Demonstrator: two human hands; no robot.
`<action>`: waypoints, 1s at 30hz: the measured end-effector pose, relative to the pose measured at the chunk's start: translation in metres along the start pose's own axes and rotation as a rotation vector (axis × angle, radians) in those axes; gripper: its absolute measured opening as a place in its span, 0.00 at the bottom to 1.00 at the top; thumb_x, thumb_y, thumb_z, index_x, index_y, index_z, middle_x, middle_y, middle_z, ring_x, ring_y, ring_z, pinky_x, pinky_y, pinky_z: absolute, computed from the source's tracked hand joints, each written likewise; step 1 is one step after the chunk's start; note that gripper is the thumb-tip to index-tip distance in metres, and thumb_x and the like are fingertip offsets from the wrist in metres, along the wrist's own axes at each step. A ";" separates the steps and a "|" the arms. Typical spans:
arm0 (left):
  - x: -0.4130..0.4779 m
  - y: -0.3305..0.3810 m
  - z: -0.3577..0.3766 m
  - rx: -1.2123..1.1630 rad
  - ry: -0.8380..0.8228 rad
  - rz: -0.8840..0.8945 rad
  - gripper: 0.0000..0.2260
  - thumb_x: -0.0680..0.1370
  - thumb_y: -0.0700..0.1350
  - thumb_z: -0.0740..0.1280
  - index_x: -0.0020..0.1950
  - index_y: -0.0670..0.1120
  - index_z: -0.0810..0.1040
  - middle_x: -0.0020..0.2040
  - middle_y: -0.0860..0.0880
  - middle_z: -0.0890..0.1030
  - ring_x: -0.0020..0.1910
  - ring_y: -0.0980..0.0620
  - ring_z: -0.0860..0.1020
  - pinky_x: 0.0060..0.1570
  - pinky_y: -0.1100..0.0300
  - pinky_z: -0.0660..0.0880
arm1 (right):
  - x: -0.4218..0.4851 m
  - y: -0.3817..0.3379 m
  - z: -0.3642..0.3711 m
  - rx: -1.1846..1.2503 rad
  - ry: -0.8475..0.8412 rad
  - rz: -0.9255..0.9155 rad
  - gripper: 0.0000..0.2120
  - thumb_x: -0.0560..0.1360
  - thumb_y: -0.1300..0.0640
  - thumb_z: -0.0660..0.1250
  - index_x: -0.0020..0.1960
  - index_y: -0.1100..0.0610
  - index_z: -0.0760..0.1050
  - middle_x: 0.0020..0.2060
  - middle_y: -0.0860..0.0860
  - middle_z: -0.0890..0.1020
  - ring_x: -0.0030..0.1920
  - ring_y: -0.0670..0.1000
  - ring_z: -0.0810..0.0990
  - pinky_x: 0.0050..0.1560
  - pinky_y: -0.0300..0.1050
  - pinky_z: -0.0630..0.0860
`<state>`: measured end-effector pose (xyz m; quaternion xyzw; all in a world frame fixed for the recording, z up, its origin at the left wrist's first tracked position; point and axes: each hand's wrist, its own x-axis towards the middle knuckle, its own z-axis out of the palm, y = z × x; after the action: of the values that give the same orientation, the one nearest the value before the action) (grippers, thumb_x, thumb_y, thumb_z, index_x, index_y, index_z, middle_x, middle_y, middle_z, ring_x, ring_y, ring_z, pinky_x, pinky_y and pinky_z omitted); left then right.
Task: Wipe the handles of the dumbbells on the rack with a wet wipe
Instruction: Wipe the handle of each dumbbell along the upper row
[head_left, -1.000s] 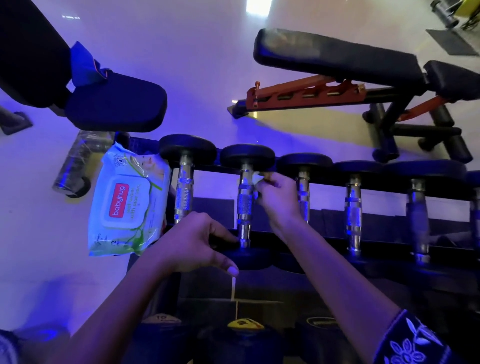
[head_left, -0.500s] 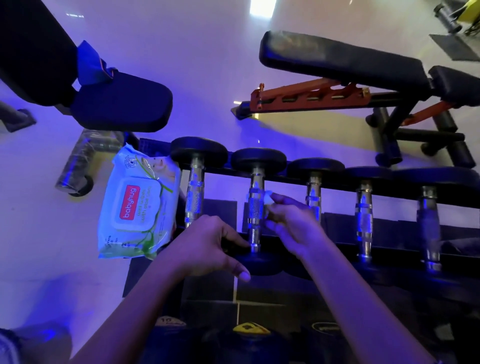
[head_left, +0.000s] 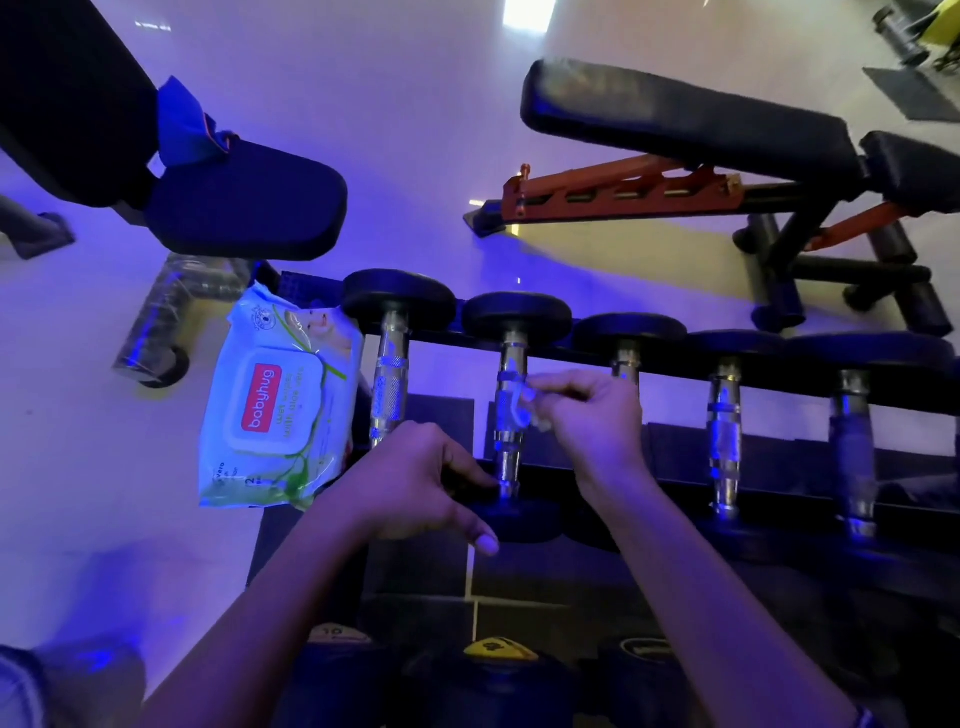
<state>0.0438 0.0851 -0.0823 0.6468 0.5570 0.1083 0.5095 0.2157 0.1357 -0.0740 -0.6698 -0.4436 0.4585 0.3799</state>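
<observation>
Several dumbbells with chrome handles lie side by side on a black rack (head_left: 779, 374). My right hand (head_left: 592, 415) pinches a small white wet wipe (head_left: 519, 405) against the handle of the second dumbbell (head_left: 511, 431) from the left. My left hand (head_left: 415, 483) grips the near black head of that same dumbbell, fingers curled over it. The leftmost dumbbell's handle (head_left: 389, 389) and three more handles to the right stand untouched.
A green and white pack of wet wipes (head_left: 280, 400) rests at the rack's left end. Two padded benches stand beyond the rack, one dark seat (head_left: 244, 202) at left, one with an orange frame (head_left: 623, 192) at right. More weights sit on the lower tier.
My right hand slid the wipe down the second handle from near its top to its middle. My left hand stayed on the near head.
</observation>
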 end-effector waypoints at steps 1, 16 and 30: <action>0.000 0.000 0.000 -0.003 -0.001 -0.002 0.27 0.56 0.55 0.83 0.54 0.54 0.85 0.42 0.61 0.85 0.44 0.62 0.81 0.45 0.62 0.77 | 0.005 -0.005 0.003 0.012 0.020 -0.006 0.08 0.67 0.67 0.74 0.38 0.54 0.83 0.33 0.50 0.84 0.31 0.42 0.78 0.36 0.36 0.74; -0.002 0.002 0.000 0.005 -0.012 -0.012 0.26 0.57 0.54 0.83 0.54 0.53 0.85 0.38 0.64 0.83 0.39 0.65 0.79 0.40 0.66 0.75 | -0.017 0.005 -0.004 -0.279 0.043 -0.095 0.06 0.65 0.63 0.76 0.40 0.55 0.84 0.32 0.46 0.83 0.35 0.42 0.81 0.40 0.36 0.78; -0.002 0.003 -0.001 -0.014 -0.025 -0.016 0.25 0.58 0.53 0.83 0.54 0.52 0.85 0.38 0.63 0.83 0.39 0.65 0.79 0.40 0.64 0.75 | -0.036 0.010 -0.008 -0.397 0.010 -0.145 0.06 0.65 0.63 0.77 0.39 0.55 0.85 0.33 0.46 0.83 0.34 0.40 0.80 0.38 0.27 0.74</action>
<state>0.0441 0.0846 -0.0790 0.6399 0.5550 0.0999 0.5221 0.2190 0.0981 -0.0710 -0.7000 -0.5705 0.3303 0.2746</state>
